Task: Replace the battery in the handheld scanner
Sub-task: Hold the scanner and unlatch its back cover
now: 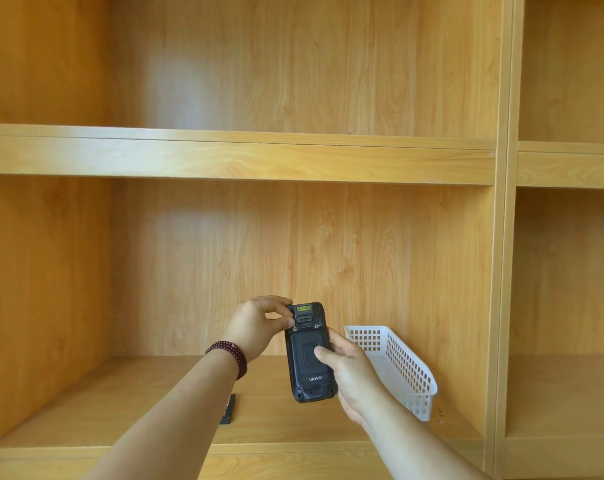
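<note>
Your right hand (349, 368) is wrapped tight around the scanner (309, 355), back side up, with your thumb on the back cover. Your left hand (255, 327) pinches the little latch by the cover's top left corner. The cover looks shut. A dark battery (228, 409) lies on the shelf (120, 403) under your left arm. I can't tell if it is old or new. A white basket (397, 365) sits just beside your right hand.

Light wooden shelf (127, 403) runs wide across the lower bay. On it, near the front left of centre, lies a small black battery (228, 409), partly hidden. Off to the right sits a white perforated plastic basket (397, 365), close against the back panel.
</note>
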### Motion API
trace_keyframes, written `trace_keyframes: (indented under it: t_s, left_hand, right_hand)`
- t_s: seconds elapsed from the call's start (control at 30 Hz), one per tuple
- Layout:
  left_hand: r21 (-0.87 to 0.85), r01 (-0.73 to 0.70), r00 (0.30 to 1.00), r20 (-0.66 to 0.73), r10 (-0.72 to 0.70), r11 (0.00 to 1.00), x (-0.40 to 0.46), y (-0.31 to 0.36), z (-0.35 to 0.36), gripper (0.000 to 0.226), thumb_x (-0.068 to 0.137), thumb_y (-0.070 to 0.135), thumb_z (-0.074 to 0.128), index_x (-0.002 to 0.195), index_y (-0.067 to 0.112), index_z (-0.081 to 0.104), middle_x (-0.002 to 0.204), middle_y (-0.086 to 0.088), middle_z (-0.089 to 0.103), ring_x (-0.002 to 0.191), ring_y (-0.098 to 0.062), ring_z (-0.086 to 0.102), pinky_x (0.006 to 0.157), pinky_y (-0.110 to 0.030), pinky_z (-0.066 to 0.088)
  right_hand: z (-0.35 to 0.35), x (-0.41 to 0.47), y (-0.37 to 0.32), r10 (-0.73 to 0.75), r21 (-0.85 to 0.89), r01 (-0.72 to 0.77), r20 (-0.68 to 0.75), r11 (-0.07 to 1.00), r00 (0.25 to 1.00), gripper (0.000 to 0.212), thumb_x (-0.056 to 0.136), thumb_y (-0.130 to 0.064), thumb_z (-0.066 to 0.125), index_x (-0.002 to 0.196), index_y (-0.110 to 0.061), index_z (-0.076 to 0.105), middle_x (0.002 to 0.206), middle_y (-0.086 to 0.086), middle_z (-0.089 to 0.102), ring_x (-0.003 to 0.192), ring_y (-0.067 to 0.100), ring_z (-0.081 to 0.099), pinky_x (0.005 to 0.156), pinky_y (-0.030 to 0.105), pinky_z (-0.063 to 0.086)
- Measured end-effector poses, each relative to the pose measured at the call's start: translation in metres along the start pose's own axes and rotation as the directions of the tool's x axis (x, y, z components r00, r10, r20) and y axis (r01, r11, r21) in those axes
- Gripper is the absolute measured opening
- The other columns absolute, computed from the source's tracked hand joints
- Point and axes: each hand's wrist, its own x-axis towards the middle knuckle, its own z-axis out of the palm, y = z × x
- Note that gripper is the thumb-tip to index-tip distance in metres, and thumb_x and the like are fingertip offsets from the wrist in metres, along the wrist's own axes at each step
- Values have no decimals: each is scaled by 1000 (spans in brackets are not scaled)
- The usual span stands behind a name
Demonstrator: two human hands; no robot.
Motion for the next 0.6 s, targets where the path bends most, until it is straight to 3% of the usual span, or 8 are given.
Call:
trace_keyframes:
  t_s: [0.13,0.23,0.33,0.43,0.6]
  left_hand:
    - [5,-15,1000,5,15,1000,0,4,1,10,77,11,79,72,16,72,105,14,66,98,-5,60,83,-14,44]
    - [-14,-10,1000,6,10,1000,-1,6,1,11,79,13,77,76,19,68,104,13,66,97,-5,61,75,-7,41]
    - [-118,74,996,-40,-79,990,-2,4,1,14,83,22,74,90,18,62,100,7,69,90,-7,65,70,-16,48]
    - [-349,245,969,94,-226,904,-3,5,1,18,90,19,67,104,18,57,103,-9,71,91,-23,69,76,-38,60]
    - [-496,398,917,214,-335,772,-3,9,5,20,95,11,59,115,9,61,105,-18,71,82,-24,71,64,-35,61]
  right_hand:
    - [0,-1,0,6,8,-6,-9,1000,1000,35,98,1,47,101,-28,67,95,-3,78,87,14,74,76,34,58]
    - [0,-1,2,4,31,-4,-21,1000,1000,35,98,1,48,103,-27,67,97,-3,78,90,15,74,80,36,57]
    - [2,1,5,3,64,-1,-36,998,999,35,97,1,49,115,-26,64,103,-1,77,95,16,73,83,38,57]
    - [3,3,7,-1,100,6,-51,995,999,39,97,1,51,124,-26,57,107,0,76,97,17,73,90,44,55]
    - [3,7,14,18,111,-8,-88,994,996,51,94,2,55,139,-20,47,110,2,75,102,21,71,97,50,52]
